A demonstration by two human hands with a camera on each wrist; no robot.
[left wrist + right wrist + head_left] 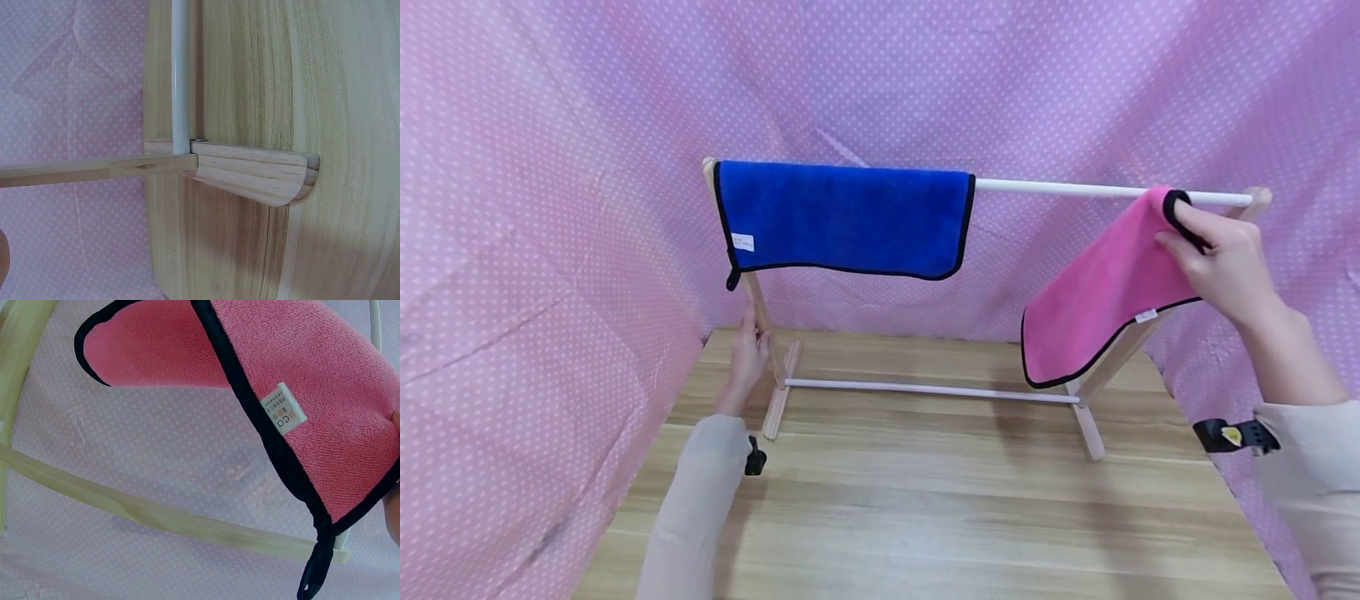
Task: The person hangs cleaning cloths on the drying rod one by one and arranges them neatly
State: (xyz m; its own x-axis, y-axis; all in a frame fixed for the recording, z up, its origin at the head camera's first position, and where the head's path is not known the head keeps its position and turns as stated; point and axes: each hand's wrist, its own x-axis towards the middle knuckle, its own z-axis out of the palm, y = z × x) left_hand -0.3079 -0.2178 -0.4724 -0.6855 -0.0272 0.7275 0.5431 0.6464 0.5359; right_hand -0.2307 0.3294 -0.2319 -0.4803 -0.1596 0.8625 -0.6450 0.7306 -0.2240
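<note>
A wooden drying rack with white rods stands on the table. My left hand is against its left post, fingers pointing up along the wood; only a sliver of that hand shows in the left wrist view. A blue towel with black edging hangs over the left half of the top rod. At the right end, my right hand pinches the black-edged corner of a pink towel, which slants down to the left and overlaps the top rod. Its white label and black loop show up close.
The lower rod joins the rack's two feet, including the right foot. Pink dotted cloth hangs behind and on both sides of the wooden table. Black straps sit on both wrists.
</note>
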